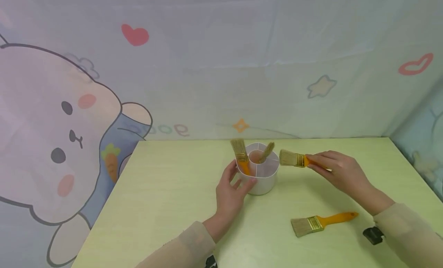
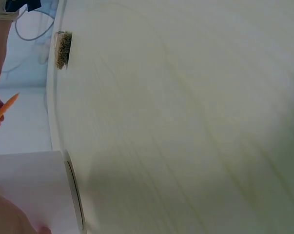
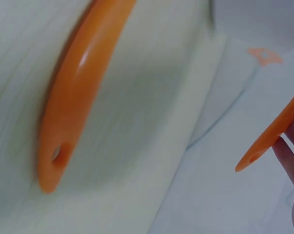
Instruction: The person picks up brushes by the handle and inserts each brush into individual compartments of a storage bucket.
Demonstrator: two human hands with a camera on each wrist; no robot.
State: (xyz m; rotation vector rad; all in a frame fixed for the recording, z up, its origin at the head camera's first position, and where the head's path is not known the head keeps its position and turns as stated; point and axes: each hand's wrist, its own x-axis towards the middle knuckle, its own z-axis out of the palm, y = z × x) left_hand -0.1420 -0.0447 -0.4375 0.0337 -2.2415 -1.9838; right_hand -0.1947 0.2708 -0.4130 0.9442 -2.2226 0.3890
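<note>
A white divided holder (image 1: 263, 186) stands upright on the table. My left hand (image 1: 230, 197) grips its left and front side; in the left wrist view, fingers lie against the white wall (image 2: 32, 183). One paintbrush (image 1: 238, 149) leans bristles-up in the holder's left compartment, and another brush (image 1: 268, 151) stands tilted further right inside it. Just right of the rim, my right hand (image 1: 347, 175) pinches a third paintbrush (image 1: 292, 158) by its orange handle (image 3: 268, 134), bristles pointing left toward the holder. Part of that handle is hidden by the fingers in the head view.
Another paintbrush (image 1: 313, 225) lies flat on the table (image 1: 166, 191), below the right hand, its handle (image 3: 83, 83) large in the right wrist view. Behind the table's back edge hangs a printed cloth (image 1: 214, 87). Black wrist devices (image 1: 373, 235) sit by the sleeves.
</note>
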